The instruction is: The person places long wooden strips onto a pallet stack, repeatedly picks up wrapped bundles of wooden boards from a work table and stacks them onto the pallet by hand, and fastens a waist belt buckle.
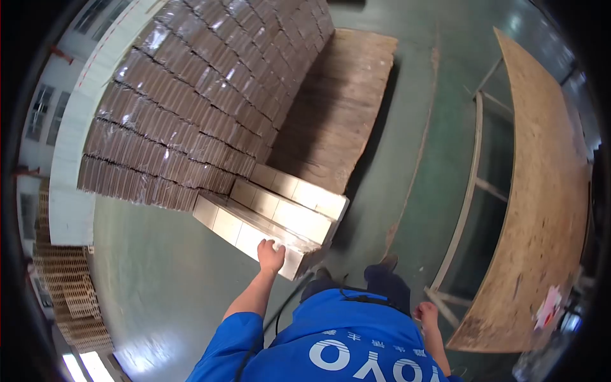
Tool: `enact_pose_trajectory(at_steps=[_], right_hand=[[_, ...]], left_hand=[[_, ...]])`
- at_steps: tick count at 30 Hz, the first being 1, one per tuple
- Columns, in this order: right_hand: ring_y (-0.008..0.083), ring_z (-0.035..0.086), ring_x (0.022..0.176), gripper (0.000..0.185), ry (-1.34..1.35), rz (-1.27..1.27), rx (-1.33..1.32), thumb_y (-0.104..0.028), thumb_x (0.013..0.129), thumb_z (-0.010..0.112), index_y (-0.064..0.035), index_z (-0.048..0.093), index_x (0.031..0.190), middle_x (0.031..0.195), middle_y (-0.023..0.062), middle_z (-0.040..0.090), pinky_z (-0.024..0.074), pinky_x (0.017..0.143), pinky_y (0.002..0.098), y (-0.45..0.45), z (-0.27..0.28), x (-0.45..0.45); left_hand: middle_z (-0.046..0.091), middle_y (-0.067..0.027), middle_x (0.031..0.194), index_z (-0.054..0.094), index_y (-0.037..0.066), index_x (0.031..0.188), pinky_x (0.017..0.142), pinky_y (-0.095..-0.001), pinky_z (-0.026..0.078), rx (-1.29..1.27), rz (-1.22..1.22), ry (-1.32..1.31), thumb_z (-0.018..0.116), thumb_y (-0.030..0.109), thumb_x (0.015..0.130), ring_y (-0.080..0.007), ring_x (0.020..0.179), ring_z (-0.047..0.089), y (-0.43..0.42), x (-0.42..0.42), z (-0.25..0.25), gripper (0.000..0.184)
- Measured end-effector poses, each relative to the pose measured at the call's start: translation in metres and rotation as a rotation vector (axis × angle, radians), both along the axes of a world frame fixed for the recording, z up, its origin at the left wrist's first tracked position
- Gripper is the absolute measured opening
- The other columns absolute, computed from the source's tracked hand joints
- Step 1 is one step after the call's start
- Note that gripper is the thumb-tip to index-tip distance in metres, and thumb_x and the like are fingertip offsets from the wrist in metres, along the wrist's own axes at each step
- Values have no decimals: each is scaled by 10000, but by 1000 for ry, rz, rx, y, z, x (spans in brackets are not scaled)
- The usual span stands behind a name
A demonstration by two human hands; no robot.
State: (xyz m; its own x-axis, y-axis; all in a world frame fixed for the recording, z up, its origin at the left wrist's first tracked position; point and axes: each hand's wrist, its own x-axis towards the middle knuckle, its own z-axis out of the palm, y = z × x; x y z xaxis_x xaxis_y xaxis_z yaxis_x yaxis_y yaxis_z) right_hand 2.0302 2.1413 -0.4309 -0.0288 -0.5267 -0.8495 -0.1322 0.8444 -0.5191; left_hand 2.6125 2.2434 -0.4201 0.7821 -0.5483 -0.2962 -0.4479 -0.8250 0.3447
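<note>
My left hand (271,256) is at the near end of a long, pale wrapped bundle (245,233), its fingers curled at the top edge. Two more pale bundles (286,210) lie beside it in stepped rows, at the near end of a brown wooden board (344,102). Beyond them rises a tall stack of brown, plastic-wrapped bundles (191,102). My right hand (426,312) hangs by my right side near the wooden table, with its fingers curled; whether it holds anything cannot be made out.
On the right stands a large wooden-topped table (541,191) with a pale frame (471,184). A white panel (71,191) borders the stack's far left. Slatted wooden pallets (73,293) are piled at the lower left. The floor (159,267) is green.
</note>
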Motion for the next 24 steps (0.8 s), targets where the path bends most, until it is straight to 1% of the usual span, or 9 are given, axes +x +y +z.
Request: enact_pose_trajectory(at_steps=[2, 6, 9, 12, 16, 17, 20, 22, 24], right_hand=[[127, 554, 547, 90, 24, 48, -14, -126, 886, 591, -48, 591, 841, 682, 50, 598, 414, 471, 250, -46, 3, -9], [150, 627, 631, 125, 15, 143, -92, -172, 881, 567, -54, 602, 860, 749, 52, 633, 508, 537, 284, -150, 7, -9], [145, 629, 639, 135, 11, 174, -189, -179, 889, 565, -53, 602, 860, 760, 55, 641, 511, 545, 277, -221, 23, 16], [148, 630, 643, 136, 54, 217, -201, -176, 887, 563, -48, 606, 866, 771, 66, 650, 518, 556, 275, -274, 32, 46], [175, 652, 669, 144, 39, 257, -213, -173, 879, 571, -34, 608, 889, 779, 86, 670, 531, 562, 278, -311, 32, 55], [144, 603, 603, 153, 51, 210, -209, -147, 857, 589, 2, 617, 848, 708, 79, 636, 474, 500, 271, -312, 51, 65], [159, 600, 588, 157, 189, 389, -270, -127, 844, 577, 25, 615, 833, 690, 96, 637, 491, 531, 287, -327, 100, 91], [156, 608, 620, 171, 255, 467, -270, -137, 850, 584, 28, 632, 842, 709, 95, 649, 495, 564, 287, -340, 102, 89], [153, 616, 652, 186, 280, 491, -258, -147, 856, 592, 30, 648, 851, 729, 95, 661, 499, 597, 288, -355, 99, 85]], left_hand=[[537, -293, 1266, 647, -39, 1068, 1071, -465, 365, 19, 57, 18, 688, 309, 758, -428, 1246, 447, -6, -19, 2, 467], [570, -274, 1187, 662, -37, 1025, 1041, -448, 400, -18, 60, 72, 687, 312, 747, -417, 1174, 499, -42, -55, 19, 447], [585, -250, 1138, 666, -38, 1012, 993, -427, 446, -73, 63, 141, 672, 306, 735, -387, 1116, 545, -75, -69, 32, 442], [582, -239, 1150, 666, -39, 1016, 1000, -431, 442, -64, 110, 192, 670, 308, 744, -381, 1116, 545, -108, -72, 22, 441], [554, -233, 1245, 675, -3, 1070, 1033, -413, 430, -47, 23, 226, 666, 333, 772, -380, 1180, 526, -158, -57, -12, 449], [548, -238, 1276, 677, 14, 1090, 1037, -406, 431, -58, 38, 244, 661, 347, 780, -372, 1193, 533, -173, -51, -21, 456], [561, -238, 1277, 674, 8, 1092, 1026, -406, 440, -1, 32, 438, 661, 359, 782, -362, 1167, 560, -244, -23, -21, 468], [670, -224, 1074, 691, 20, 1046, 935, -428, 486, -74, -125, 431, 650, 372, 788, -371, 1046, 625, -295, -3, -9, 438], [682, -213, 1046, 684, 4, 1039, 888, -387, 504, -16, -112, 555, 660, 401, 795, -331, 1008, 649, -352, 20, -15, 466]])
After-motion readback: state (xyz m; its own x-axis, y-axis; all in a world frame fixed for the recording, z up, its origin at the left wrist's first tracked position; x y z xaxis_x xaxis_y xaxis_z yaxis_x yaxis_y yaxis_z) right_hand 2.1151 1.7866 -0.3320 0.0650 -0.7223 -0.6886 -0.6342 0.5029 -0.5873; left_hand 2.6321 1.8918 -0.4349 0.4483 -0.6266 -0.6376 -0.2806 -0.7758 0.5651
